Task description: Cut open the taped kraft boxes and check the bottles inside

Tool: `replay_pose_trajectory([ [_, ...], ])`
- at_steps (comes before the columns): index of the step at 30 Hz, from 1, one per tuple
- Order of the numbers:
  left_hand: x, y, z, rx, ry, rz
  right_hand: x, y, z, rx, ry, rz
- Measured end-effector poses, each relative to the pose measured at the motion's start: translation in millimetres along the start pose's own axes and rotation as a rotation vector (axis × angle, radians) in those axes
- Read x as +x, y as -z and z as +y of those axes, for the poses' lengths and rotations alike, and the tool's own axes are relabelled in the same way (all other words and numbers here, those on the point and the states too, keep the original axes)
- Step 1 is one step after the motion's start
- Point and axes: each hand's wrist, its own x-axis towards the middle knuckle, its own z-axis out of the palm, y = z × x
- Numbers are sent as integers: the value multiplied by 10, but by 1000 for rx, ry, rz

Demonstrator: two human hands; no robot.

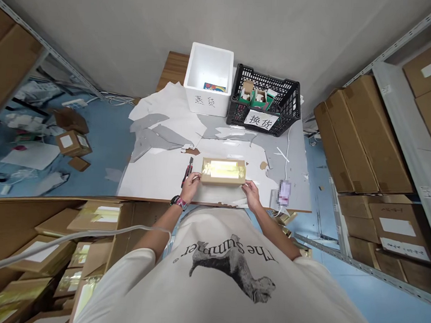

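A small cardboard box (223,180) with clear yellowish tape and a white label on top lies on the table near its front edge. My left hand (190,188), with a watch and a patterned band at the wrist, holds the box's near left corner with closed fingers. At the near right corner, my right hand (252,194) pinches the box between thumb and fingers. A red and black utility knife (187,172) lies just beyond my left hand, its tip pointing away from me.
On the table (214,192) stand a white foam bin (208,102) and a black plastic crate (283,118) holding small boxes. A phone-like device (284,192) with a cable lies right. Cartons fill the right shelf (400,142) and a large box (36,199) at lower left.
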Motion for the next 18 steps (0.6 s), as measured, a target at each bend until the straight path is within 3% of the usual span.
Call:
replay_pose_trajectory([
  [4,-32,67,-191,153,122,-74,11,-156,91,-104,-145,84],
  [7,40,128,-224,256,117,-107,91,-289,68,-251,-81,103],
  [10,167,257,-209,537,77,-27,195,-383,-19,-429,-28,112],
  [13,294,430,-262,756,188,92,241,-423,-110,-560,50,140],
  [16,424,570,-382,647,372,121,210,-410,-197,-669,216,180],
  [18,505,589,-427,478,386,185,172,-395,-271,-707,322,202],
])
